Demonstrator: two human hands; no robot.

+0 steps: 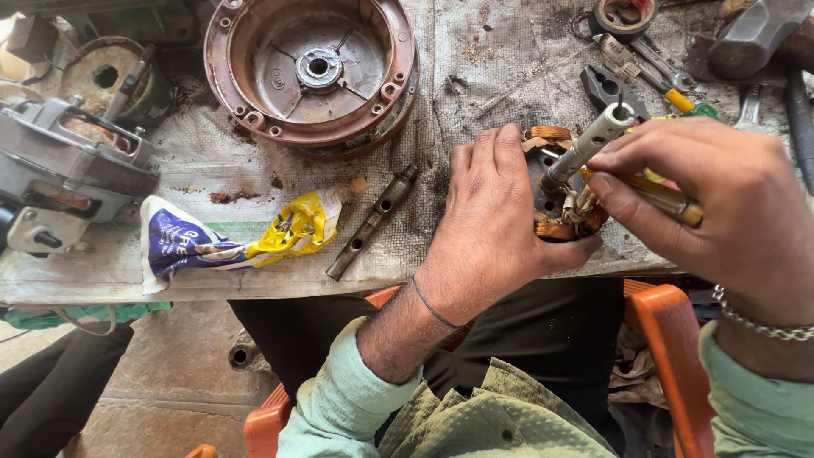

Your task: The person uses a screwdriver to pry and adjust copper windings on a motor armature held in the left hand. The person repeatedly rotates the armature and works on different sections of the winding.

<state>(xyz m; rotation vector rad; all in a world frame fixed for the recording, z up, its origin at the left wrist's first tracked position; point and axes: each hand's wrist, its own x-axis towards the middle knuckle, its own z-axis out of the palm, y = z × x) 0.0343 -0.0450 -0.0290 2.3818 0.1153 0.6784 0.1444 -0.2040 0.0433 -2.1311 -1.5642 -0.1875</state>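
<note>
The left hand (490,222) wraps around a copper-wound stator (561,197), pinning it to the cloth-covered bench (254,182) near its front edge. The right hand (708,197) grips a yellow-handled tool (666,197) beside a grey shaft (589,146) rising from the stator's centre; its tip seems hidden behind the windings. A red motor housing (312,72) sits well apart.

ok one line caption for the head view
Left hand steadies a copper-wound stator while right hand holds a screwdriver.

Soft, even daylight, faint shadows, sharp focus throughout, with slight wide-angle stretching at the edges.
</note>
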